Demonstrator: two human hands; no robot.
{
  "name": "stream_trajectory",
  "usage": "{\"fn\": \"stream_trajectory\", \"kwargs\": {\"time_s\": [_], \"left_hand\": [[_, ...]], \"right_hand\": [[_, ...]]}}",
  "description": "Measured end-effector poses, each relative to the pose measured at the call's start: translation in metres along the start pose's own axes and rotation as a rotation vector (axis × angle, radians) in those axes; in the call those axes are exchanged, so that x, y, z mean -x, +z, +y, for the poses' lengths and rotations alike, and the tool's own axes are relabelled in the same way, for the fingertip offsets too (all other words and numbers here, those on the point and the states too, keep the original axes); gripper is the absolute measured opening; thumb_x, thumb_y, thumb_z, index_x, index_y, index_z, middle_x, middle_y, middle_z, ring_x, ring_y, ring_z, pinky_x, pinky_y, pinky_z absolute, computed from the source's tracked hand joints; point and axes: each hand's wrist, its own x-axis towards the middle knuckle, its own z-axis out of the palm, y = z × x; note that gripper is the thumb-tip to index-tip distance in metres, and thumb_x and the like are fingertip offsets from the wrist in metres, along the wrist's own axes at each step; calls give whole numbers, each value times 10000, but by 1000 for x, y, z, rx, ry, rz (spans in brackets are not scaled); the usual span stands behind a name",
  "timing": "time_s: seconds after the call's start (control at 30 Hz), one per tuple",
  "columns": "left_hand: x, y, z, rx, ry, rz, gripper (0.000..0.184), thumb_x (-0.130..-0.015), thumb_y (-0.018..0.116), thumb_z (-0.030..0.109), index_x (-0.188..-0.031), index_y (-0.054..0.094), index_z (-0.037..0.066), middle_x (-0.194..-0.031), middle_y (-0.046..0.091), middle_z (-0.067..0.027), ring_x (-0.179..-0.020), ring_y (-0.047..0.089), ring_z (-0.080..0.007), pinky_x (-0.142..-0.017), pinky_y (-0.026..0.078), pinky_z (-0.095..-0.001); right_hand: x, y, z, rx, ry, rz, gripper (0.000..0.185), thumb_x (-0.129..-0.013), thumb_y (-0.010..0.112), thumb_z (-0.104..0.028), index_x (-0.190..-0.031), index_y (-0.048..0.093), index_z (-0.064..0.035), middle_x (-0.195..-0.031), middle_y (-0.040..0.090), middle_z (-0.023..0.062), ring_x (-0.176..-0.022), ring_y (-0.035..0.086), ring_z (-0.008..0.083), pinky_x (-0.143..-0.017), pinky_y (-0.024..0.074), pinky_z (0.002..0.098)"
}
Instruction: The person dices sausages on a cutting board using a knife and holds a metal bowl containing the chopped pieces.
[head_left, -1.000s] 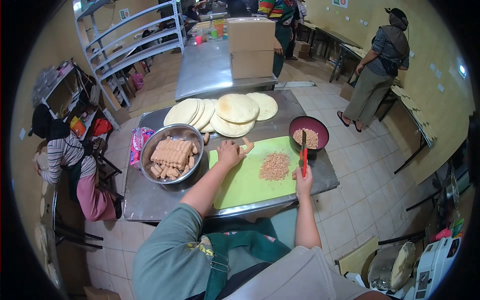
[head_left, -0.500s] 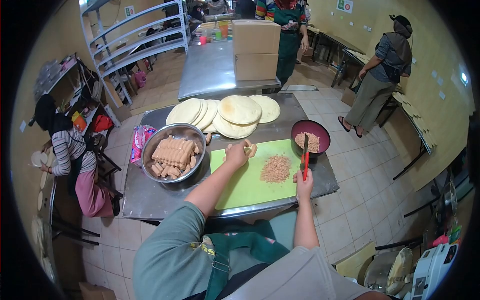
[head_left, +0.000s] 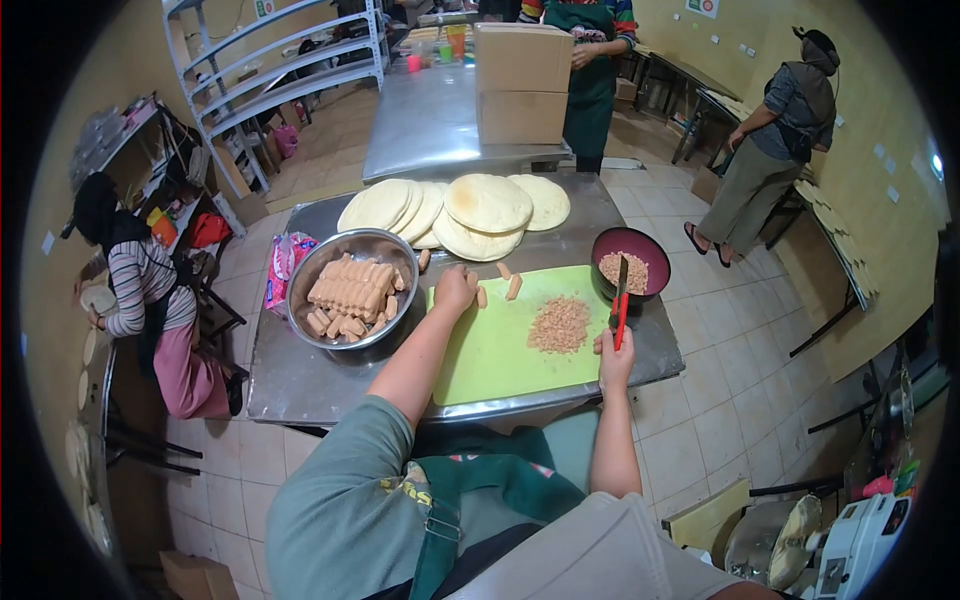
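My right hand [head_left: 616,358] grips a knife [head_left: 620,305] with a red handle, its dark blade pointing up beside the maroon bowl [head_left: 660,262] of chopped pieces. My left hand [head_left: 456,288] is curled at the upper left of the green cutting board [head_left: 480,365]; what its fingers hold is hidden. A sausage [head_left: 482,297] shows against its edge, and another sausage [head_left: 514,287] lies just right of it. A pile of chopped sausage [head_left: 560,326] covers the board's right middle. Left of the board, a steel bowl [head_left: 300,315] holds many whole sausages [head_left: 350,285].
Round flatbreads [head_left: 490,203] are stacked behind the board. A pink packet [head_left: 287,265] leans by the steel bowl. Cardboard boxes [head_left: 522,85] stand on the further table [head_left: 415,140]. One person [head_left: 150,280] sits at left; another person [head_left: 775,150] stands at right.
My left hand has moved left, leaving sausages lying on the board where it held them. The knife stays upright in my right hand. The person behind the boxes has brought a hand up to them.
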Motion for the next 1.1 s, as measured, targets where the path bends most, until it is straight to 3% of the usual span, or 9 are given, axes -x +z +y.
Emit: {"fn": "stream_trajectory", "kwargs": {"time_s": [0.27, 0.33, 0.47, 0.57, 0.7, 0.8, 0.93, 1.0, 1.1], "left_hand": [[-10, -2, -2, 88, -23, -72, 473, -639, 746, 162, -1081, 620, 50, -896, 668, -136, -832, 642, -266, -755, 495, -350], [-7, -13, 2, 120, -71, -255, 418, -671, 721, 208, -1049, 630, 53, -962, 656, -144, -885, 631, -280, -779, 490, -364], [-1, -16, 1, 75, 89, -132, 359, -695, 714, 233, -984, 623, 40, -892, 653, -141, -815, 638, -290, -723, 494, -364], [12, -24, 4, 394, 6, -33, 334, -726, 700, 240, -979, 615, 39, -875, 651, -143, -800, 636, -280, -714, 494, -362], [44, -30, -4, 494, -38, -52, 334, -746, 692, 236, -998, 608, 33, -861, 651, -144, -787, 636, -275, -713, 493, -357], [77, -28, -15, 471, 37, -180, 352, -767, 694, 237, -1041, 610, 34, -857, 636, -108, -721, 620, -192, -670, 494, -312], [106, -39, -11, 201, 353, -142, 321, -736, 687, 189, -1024, 644, 53, -867, 602, -134, -732, 580, -283, -688, 472, -371], [113, -42, -9, -10, 575, 178, 307, -733, 682, 181, -1013, 653, 60, -856, 604, -142, -728, 570, -308, -679, 461, -380], [106, -41, -12, 142, 406, 65, 199, -741, 661, 170, -909, 681, 65, -802, 611, -129, -740, 575, -314, -676, 462, -409]], "right_hand": [[2, 1, -6, 34, -10, 2, 101, -895, 532, -105, -948, 499, -25, -700, 551, 22, -596, 510, 72, -564, 416, 208], [2, 1, -5, 48, -12, 14, 98, -895, 532, -108, -939, 501, -26, -700, 549, 21, -594, 505, 74, -566, 414, 212], [0, 0, -2, 110, -28, 14, 93, -903, 523, -91, -966, 495, -29, -699, 530, 22, -597, 517, 84, -556, 432, 216], [1, 0, -4, 86, -19, 11, 91, -901, 527, -96, -951, 499, -25, -711, 542, 25, -606, 523, 83, -569, 435, 216], [2, -1, -6, 42, -8, -13, 82, -900, 527, -92, -940, 500, -26, -715, 549, 26, -615, 522, 79, -582, 434, 210], [3, 2, -10, 55, -1, -46, 71, -898, 530, -81, -935, 500, -29, -724, 546, 28, -625, 518, 77, -577, 431, 208], [1, 3, -9, 3, -2, -96, 68, -894, 531, -59, -942, 499, -23, -734, 549, 29, -631, 526, 84, -578, 434, 205], [1, 4, -15, -39, -4, -106, 81, -893, 530, -54, -961, 502, -22, -738, 552, 33, -631, 528, 85, -580, 436, 205], [7, 8, -35, -34, -39, -76, 100, -892, 535, -61, -981, 507, -24, -767, 565, 40, -646, 529, 84, -575, 439, 206]]}}
